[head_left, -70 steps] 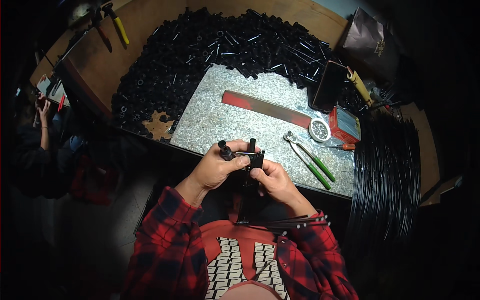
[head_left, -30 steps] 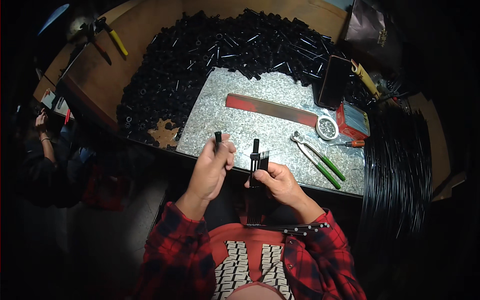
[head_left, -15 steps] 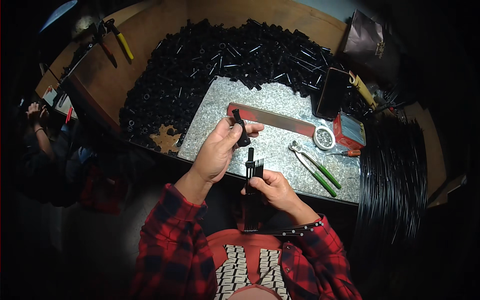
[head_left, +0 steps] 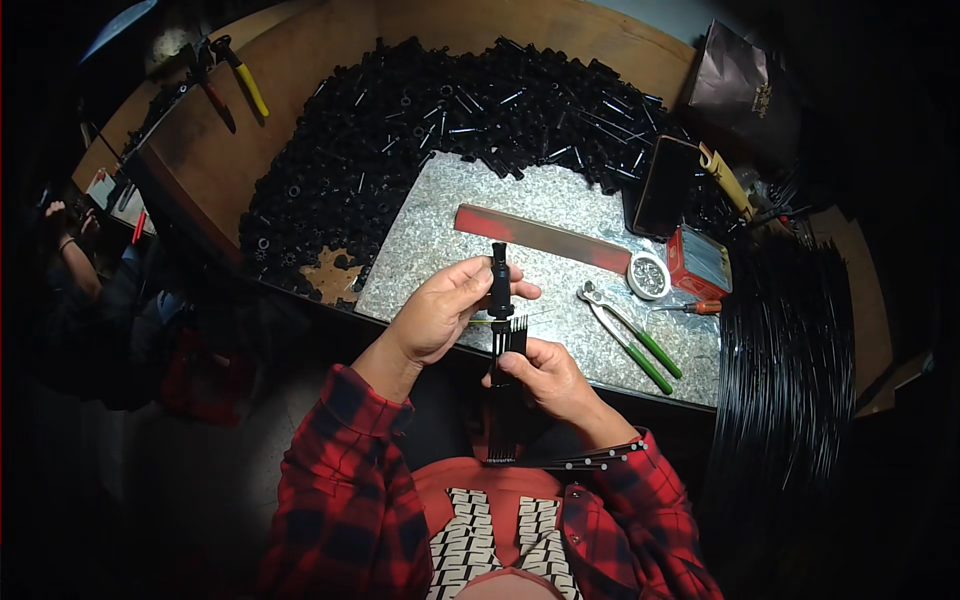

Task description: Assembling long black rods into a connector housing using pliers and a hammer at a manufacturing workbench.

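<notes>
My left hand [head_left: 439, 307] pinches a black tubular plastic part [head_left: 501, 285] between thumb and fingers. The part stands upright. Its lower end meets the top of a black frame piece [head_left: 505, 340] with a row of slim prongs, and the thin post seen there earlier is hidden. Closed around that frame piece is my right hand [head_left: 550, 375], thumb on its front. Black rods with comb-like ends hang below the right hand, and a few thin rods with pale round tips [head_left: 600, 461] lie across the right forearm. A thin yellowish line shows left of the joint.
A grey speckled board [head_left: 440, 205] bears a red-brown bar [head_left: 540, 238], green-handled pincers [head_left: 628, 340], a round white dish [head_left: 649, 275], a red box [head_left: 698, 262] and a screwdriver [head_left: 695, 307]. Behind lies a heap of black parts [head_left: 400, 120]; long black rods [head_left: 785, 360] hang at right.
My left hand has lowered the tubular part and turned it from tilted to upright, onto the top of the frame piece. My right hand has stayed in place.
</notes>
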Demonstrator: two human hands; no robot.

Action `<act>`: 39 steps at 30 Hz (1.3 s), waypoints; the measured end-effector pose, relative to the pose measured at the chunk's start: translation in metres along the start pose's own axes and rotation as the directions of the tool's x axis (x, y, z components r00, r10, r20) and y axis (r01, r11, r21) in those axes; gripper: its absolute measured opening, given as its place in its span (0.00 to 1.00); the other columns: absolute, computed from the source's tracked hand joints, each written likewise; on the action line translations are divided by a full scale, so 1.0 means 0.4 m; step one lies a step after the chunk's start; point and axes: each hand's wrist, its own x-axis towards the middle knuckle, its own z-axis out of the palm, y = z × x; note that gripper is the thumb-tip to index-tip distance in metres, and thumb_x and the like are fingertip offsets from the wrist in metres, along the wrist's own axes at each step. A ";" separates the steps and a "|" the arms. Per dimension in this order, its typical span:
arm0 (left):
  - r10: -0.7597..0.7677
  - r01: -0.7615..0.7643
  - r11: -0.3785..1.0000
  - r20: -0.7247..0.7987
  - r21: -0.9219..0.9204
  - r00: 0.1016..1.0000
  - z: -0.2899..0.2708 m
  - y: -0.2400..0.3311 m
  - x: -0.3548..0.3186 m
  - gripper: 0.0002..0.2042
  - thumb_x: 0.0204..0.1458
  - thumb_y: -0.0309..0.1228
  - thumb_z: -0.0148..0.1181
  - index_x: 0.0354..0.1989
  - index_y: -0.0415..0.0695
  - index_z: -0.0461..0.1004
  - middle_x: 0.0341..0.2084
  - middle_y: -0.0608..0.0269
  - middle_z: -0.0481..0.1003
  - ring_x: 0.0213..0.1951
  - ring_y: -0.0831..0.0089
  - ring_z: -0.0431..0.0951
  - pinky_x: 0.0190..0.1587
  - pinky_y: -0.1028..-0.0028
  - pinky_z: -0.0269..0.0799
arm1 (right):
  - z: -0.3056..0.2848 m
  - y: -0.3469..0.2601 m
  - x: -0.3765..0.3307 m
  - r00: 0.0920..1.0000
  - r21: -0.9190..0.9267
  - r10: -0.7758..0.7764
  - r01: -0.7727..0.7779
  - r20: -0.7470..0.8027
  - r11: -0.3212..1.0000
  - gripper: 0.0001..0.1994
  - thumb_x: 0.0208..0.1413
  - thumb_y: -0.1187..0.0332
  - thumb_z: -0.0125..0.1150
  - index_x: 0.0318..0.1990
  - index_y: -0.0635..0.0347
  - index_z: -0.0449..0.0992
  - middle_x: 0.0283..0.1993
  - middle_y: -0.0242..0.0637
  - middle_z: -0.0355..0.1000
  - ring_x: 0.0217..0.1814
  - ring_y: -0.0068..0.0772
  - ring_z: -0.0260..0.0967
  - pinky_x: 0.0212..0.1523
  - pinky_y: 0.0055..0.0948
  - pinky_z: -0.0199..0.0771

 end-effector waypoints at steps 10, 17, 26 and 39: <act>0.061 -0.076 0.991 -0.134 -0.108 0.989 0.011 -0.085 -0.041 0.29 0.66 0.47 0.34 0.64 0.35 0.55 0.58 0.44 0.66 0.60 0.60 0.67 0.61 0.63 0.61 | -0.011 0.033 0.010 0.995 -0.012 -0.103 0.103 -0.015 0.995 0.13 0.63 0.59 0.53 0.37 0.59 0.77 0.32 0.28 0.77 0.21 0.10 0.63 0.20 0.13 0.57; 0.053 -0.088 0.987 -0.243 -0.136 0.969 0.107 -0.155 -0.077 0.20 0.66 0.41 0.39 0.53 0.36 0.68 0.49 0.56 0.74 0.48 0.76 0.74 0.52 0.77 0.68 | -0.005 0.052 0.017 0.977 0.037 -0.206 0.208 -0.055 0.977 0.12 0.63 0.61 0.54 0.37 0.60 0.76 0.29 0.24 0.73 0.22 0.09 0.60 0.19 0.14 0.56; 0.110 -0.147 0.985 -0.327 -0.089 0.939 0.104 -0.196 -0.070 0.19 0.66 0.39 0.41 0.53 0.35 0.65 0.42 0.49 0.76 0.44 0.69 0.77 0.51 0.70 0.72 | -0.006 0.018 -0.007 0.986 -0.227 -0.059 0.022 -0.153 0.974 0.12 0.61 0.62 0.57 0.35 0.64 0.77 0.23 0.28 0.70 0.25 0.16 0.64 0.25 0.20 0.63; 0.071 -0.135 0.973 -0.311 -0.189 0.948 0.152 -0.179 -0.068 0.21 0.66 0.42 0.37 0.56 0.37 0.62 0.36 0.60 0.72 0.34 0.77 0.74 0.39 0.76 0.72 | -0.112 -0.194 0.048 0.883 -0.474 -0.449 0.340 -0.135 0.812 0.15 0.61 0.72 0.55 0.53 0.71 0.68 0.43 0.40 0.74 0.42 0.23 0.69 0.42 0.23 0.70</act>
